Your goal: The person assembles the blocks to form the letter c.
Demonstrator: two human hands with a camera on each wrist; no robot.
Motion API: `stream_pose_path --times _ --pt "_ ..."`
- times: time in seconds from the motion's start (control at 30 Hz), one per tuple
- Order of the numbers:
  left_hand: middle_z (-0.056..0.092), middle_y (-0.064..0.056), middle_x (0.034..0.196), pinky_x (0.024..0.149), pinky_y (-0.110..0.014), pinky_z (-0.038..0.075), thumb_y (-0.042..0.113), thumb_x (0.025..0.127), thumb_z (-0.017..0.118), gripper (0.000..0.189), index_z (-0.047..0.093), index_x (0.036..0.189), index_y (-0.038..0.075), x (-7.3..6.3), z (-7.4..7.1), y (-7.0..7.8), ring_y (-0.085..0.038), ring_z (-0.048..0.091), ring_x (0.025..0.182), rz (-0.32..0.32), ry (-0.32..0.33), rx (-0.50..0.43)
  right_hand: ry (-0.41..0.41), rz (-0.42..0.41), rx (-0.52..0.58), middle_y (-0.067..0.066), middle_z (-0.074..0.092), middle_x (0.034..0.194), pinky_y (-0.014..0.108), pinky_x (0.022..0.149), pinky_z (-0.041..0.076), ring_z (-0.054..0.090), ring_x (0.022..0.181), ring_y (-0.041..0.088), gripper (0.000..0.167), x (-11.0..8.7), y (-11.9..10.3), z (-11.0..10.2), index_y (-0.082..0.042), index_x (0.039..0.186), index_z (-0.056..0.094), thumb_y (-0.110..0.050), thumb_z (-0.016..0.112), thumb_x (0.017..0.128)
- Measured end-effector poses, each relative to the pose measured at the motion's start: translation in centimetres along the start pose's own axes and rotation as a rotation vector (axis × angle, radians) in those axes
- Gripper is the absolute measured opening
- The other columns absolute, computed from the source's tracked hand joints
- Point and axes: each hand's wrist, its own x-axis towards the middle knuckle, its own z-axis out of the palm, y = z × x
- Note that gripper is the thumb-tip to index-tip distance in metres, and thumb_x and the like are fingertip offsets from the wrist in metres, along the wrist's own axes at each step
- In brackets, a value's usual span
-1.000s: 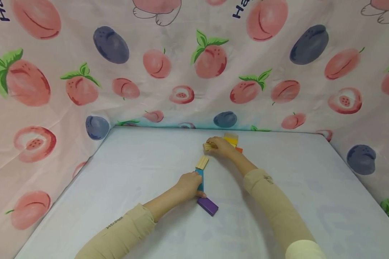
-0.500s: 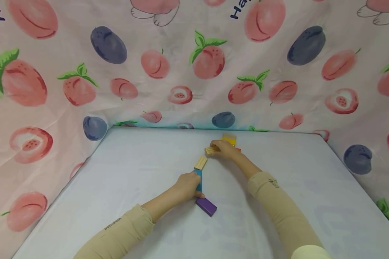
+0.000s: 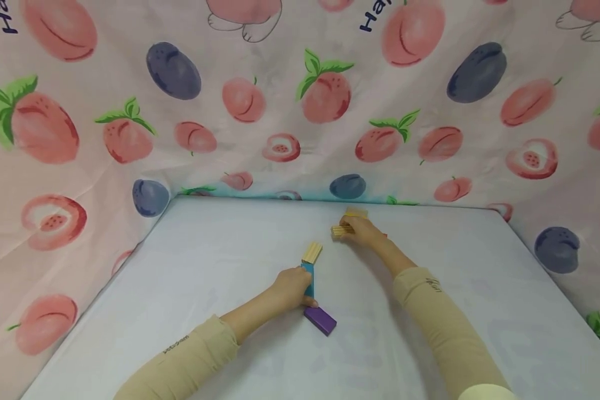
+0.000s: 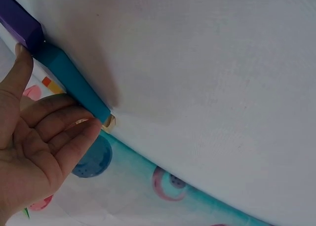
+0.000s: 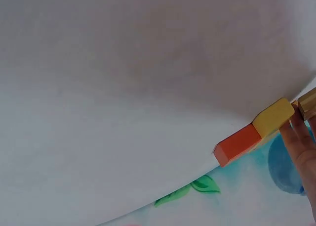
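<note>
My left hand (image 3: pixel 289 289) rests against a blue block (image 3: pixel 309 280), its fingers lying along the side in the left wrist view. The left thumb touches near the corner of a purple block (image 4: pixel 20 19), which meets the blue block's near end at an angle. A plain wooden block (image 3: pixel 312 252) adjoins the blue one's far end. Further back, my right hand (image 3: pixel 362 231) pinches another wooden block (image 3: pixel 341 231) with lengthwise lines. In the right wrist view that block (image 5: pixel 308 103) is beside a yellow block (image 5: pixel 273 118), which touches an orange-red block (image 5: pixel 238 146).
The blocks are on a white tabletop (image 3: pixel 220 250). A pale cloth (image 3: pixel 290 122) printed with peaches and plums hangs behind and along both sides. Behind the right hand, a yellowish block (image 3: pixel 356 212) shows partly.
My right hand has moved to the right with the wooden block, away from the wooden block at the blue one's far end. The left hand stays against the blue block.
</note>
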Motion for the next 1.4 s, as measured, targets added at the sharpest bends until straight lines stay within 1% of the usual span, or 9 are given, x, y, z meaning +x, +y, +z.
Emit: stream_pose_path --times 0.23,0.37,0.57,0.7,0.93,1.17,1.4 --pt "0.06 -0.002 0.077 0.062 -0.022 0.045 0.048 0.072 0.072 0.05 0.065 0.091 0.002 -0.2 0.0 0.2 -0.011 0.05 0.068 0.006 0.003 0.003 -0.013 0.046 -0.01 0.023 0.062 0.114 0.049 0.098 0.042 0.056 0.111 0.04 0.036 -1.1 1.4 -0.4 0.006 0.114 0.057 -0.013 0.069 0.085" --pt "0.06 -0.003 0.077 0.062 -0.023 0.045 0.048 0.071 0.072 0.049 0.066 0.089 0.002 -0.1 0.1 0.1 -0.011 0.051 0.067 0.01 0.012 0.007 0.002 0.014 -0.011 0.024 0.063 0.113 0.049 0.097 0.043 0.056 0.11 0.04 0.035 -1.3 1.6 -0.7 0.006 0.113 0.057 -0.012 0.069 0.085" --pt "0.062 -0.004 0.079 0.065 -0.025 0.049 0.047 0.071 0.073 0.049 0.066 0.09 0.002 0.1 0.3 -0.1 -0.014 0.056 0.071 0.011 0.015 0.014 0.002 -0.037 0.002 0.023 0.063 0.112 0.047 0.096 0.044 0.058 0.109 0.038 0.036 -0.8 1.0 -0.6 0.008 0.112 0.059 -0.012 0.07 0.084" --pt "0.063 -0.005 0.079 0.066 -0.026 0.05 0.047 0.071 0.073 0.049 0.067 0.09 0.002 0.1 0.2 0.1 -0.014 0.057 0.071 0.008 0.009 0.013 -0.001 -0.062 0.008 0.02 0.064 0.109 0.047 0.094 0.045 0.059 0.106 0.035 0.032 -0.6 0.7 -0.3 0.006 0.109 0.059 -0.011 0.07 0.084" --pt "0.062 -0.004 0.078 0.064 -0.025 0.049 0.048 0.07 0.073 0.05 0.066 0.09 0.002 0.0 0.0 0.0 -0.014 0.056 0.07 -0.001 0.003 0.023 -0.006 -0.073 0.042 0.018 0.064 0.108 0.045 0.093 0.045 0.059 0.104 0.031 0.028 0.1 -0.1 -0.1 0.002 0.108 0.06 -0.012 0.069 0.085" --pt "0.061 -0.003 0.08 0.068 -0.026 0.049 0.047 0.072 0.072 0.049 0.066 0.093 0.003 0.2 0.0 0.1 -0.014 0.056 0.073 -0.013 -0.021 0.011 -0.044 -0.082 0.016 0.016 0.066 0.108 0.044 0.092 0.046 0.06 0.103 0.031 0.027 0.5 -1.2 -0.1 0.0 0.107 0.061 -0.014 0.068 0.086" --pt "0.062 -0.003 0.081 0.068 -0.026 0.05 0.046 0.072 0.073 0.048 0.066 0.093 0.004 0.3 0.0 0.2 -0.014 0.057 0.074 -0.028 -0.031 0.019 -0.068 -0.075 -0.009 0.015 0.066 0.11 0.042 0.093 0.046 0.06 0.104 0.029 0.028 1.0 -1.7 0.5 -0.001 0.108 0.061 -0.017 0.068 0.086"
